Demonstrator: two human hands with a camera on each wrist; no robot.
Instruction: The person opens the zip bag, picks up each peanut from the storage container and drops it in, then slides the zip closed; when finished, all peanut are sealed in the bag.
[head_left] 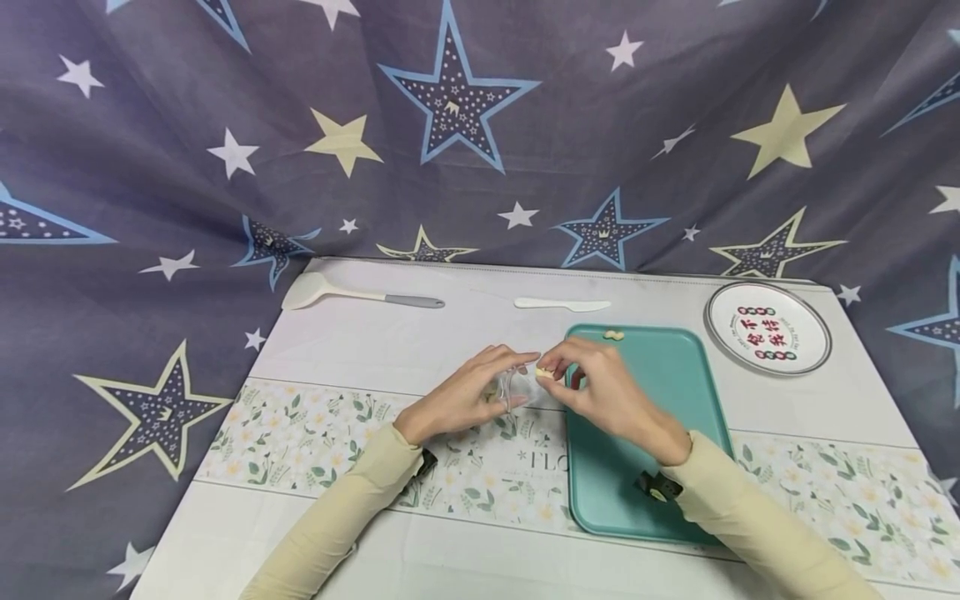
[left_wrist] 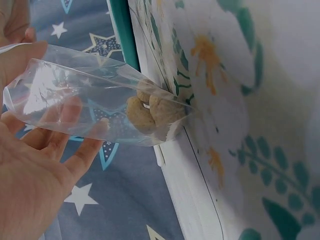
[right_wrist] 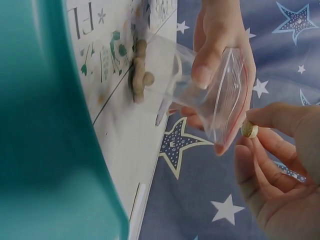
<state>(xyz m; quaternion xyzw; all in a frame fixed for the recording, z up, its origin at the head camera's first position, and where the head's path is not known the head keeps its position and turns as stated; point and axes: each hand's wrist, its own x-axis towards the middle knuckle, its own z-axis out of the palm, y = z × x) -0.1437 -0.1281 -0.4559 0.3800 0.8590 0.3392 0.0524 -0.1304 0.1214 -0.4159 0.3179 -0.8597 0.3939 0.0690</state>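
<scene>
The right hand [head_left: 611,398] pinches one small pale peanut [right_wrist: 249,129] between thumb and fingertips, as I see it on my right wrist feed, its other fingers loosely bent. I have that peanut just beside the mouth of a clear zip bag [right_wrist: 222,102], outside the red-edged opening. The left hand [head_left: 463,393] holds the bag at its mouth, thumb on one side and fingers spread along the other, so the opening gapes toward the right hand. On my left wrist feed, a few more peanuts [left_wrist: 141,116] sit bunched in the bottom of the bag; I cannot tell whether that end touches the table [head_left: 352,346].

From the head view, the bag is just left of a teal tray [head_left: 637,496], and the right hand is above the tray's left part. Another peanut [head_left: 613,335] lies on the tray, close to its far rim. Beyond the tray, a little to the left, I see a white knife [head_left: 562,304]; farther left is a spatula [head_left: 345,292] with a grey handle end. A round white plate [head_left: 810,312] with red lettering lies right of the tray's far end.
</scene>
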